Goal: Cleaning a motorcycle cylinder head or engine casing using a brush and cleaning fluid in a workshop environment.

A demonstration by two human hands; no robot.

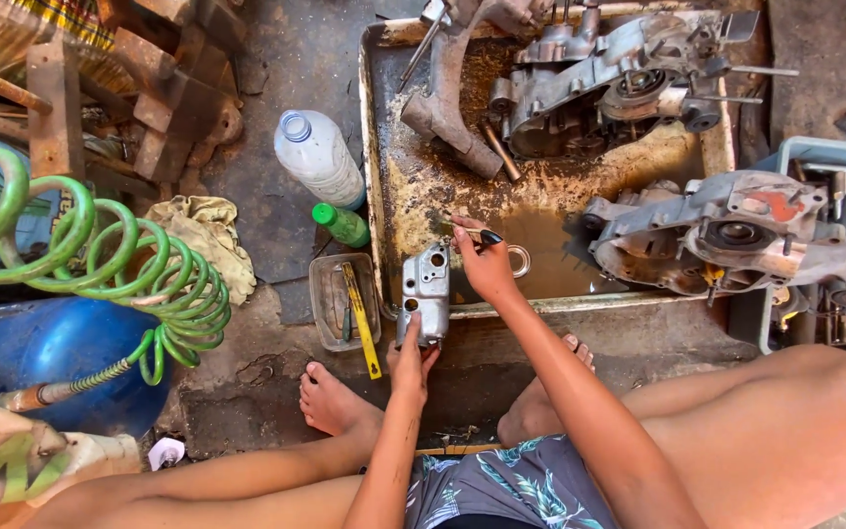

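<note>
Your left hand [411, 360] grips the near end of the grey metal cover [427, 299], propping it on the near rim of the tray [372, 196] so it sits over the brown wash liquid. Your right hand [482, 263] closes on a small brush [472, 231], bristles seemingly at the cover's far end, though that contact is hard to see. One ring [519, 261] lies in the liquid just right of it. Two engine cases rest clear of your work: one [629, 88] at the far end of the tray, one [736, 230] on its right edge. To the left stand two bottles, a clear one [320, 157] and a green one [342, 224], near one small tub [335, 304].
</note>
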